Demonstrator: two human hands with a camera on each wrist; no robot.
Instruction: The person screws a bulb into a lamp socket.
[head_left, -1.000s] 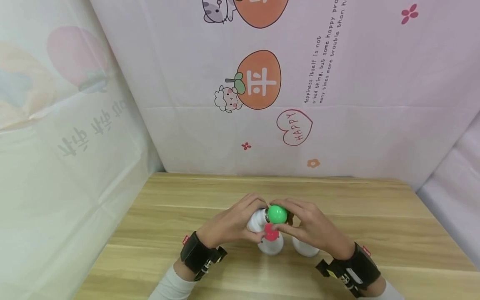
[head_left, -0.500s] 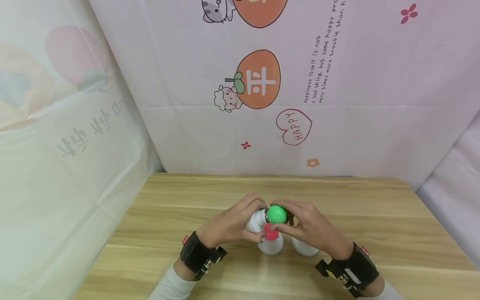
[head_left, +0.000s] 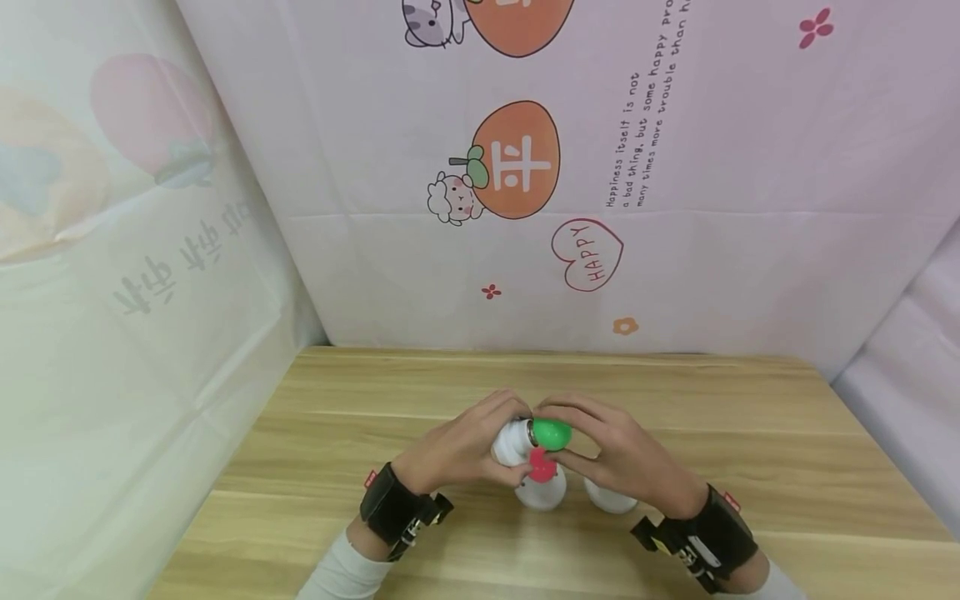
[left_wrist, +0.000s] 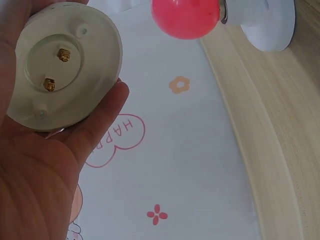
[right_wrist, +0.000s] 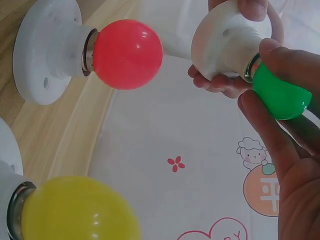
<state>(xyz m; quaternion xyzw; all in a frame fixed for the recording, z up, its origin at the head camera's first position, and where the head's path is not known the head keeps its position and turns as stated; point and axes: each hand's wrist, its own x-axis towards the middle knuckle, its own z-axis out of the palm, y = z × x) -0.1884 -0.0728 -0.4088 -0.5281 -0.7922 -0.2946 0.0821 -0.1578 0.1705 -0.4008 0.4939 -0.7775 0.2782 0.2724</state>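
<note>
My left hand (head_left: 468, 446) grips a white lamp socket (head_left: 512, 443) by its round base, above the table. In the left wrist view the underside of that socket (left_wrist: 95, 60) faces the camera, showing two brass screws. A green light bulb (head_left: 552, 434) sits at the socket's mouth, its metal collar partly showing in the right wrist view. My right hand (head_left: 626, 450) pinches the green bulb between thumb and fingers, which cover part of it. Right below stands a red bulb (right_wrist: 128, 54) in its own white socket (right_wrist: 42, 52).
A yellow bulb (right_wrist: 80, 212) in another white socket (head_left: 611, 497) stands to the right of the red one, partly under my right hand. The wooden table (head_left: 390, 383) ends at a printed cloth backdrop (head_left: 375, 275); a white cloth (head_left: 150, 400) hangs on the left.
My right fingers have shifted slightly left over the green bulb and now cover more of its top. My left hand and the socket have stayed nearly in place.
</note>
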